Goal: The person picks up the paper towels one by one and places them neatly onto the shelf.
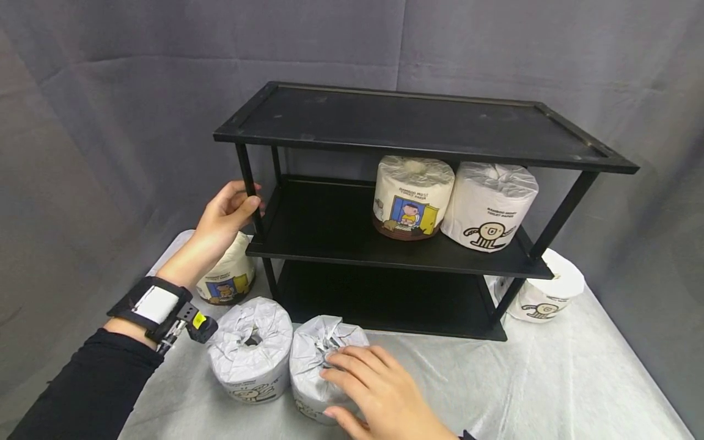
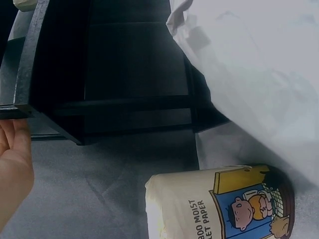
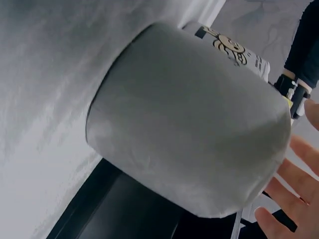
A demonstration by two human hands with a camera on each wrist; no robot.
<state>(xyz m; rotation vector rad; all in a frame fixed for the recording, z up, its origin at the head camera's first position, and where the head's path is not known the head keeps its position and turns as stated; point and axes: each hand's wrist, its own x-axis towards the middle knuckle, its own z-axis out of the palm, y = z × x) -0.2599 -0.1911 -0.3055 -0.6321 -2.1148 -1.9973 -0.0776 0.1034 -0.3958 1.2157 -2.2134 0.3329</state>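
My left hand (image 1: 225, 211) grips the front left post (image 1: 245, 164) of a black three-tier shelf rack (image 1: 423, 125), thumb in front and fingers behind. Relaxed fingers of my right hand (image 1: 387, 391) touch the top of a white wrapped toilet paper roll (image 1: 305, 360). The right wrist view has that roll (image 3: 184, 124) large, with the fingers spread beside its end. Right against it, to the left, stands another white roll (image 1: 250, 342). On the middle tier are a cartoon-printed roll (image 1: 412, 198) and a white roll (image 1: 489, 211), side by side towards the right.
Beside the rack's left end stands a cartoon-printed roll (image 1: 227, 275), partly behind my left forearm. Past the right end another white roll (image 1: 550, 290) sits partly behind a post. A pale cloth (image 1: 577, 366) covers the table, and grey curtains (image 1: 341, 36) hang behind and at both sides.
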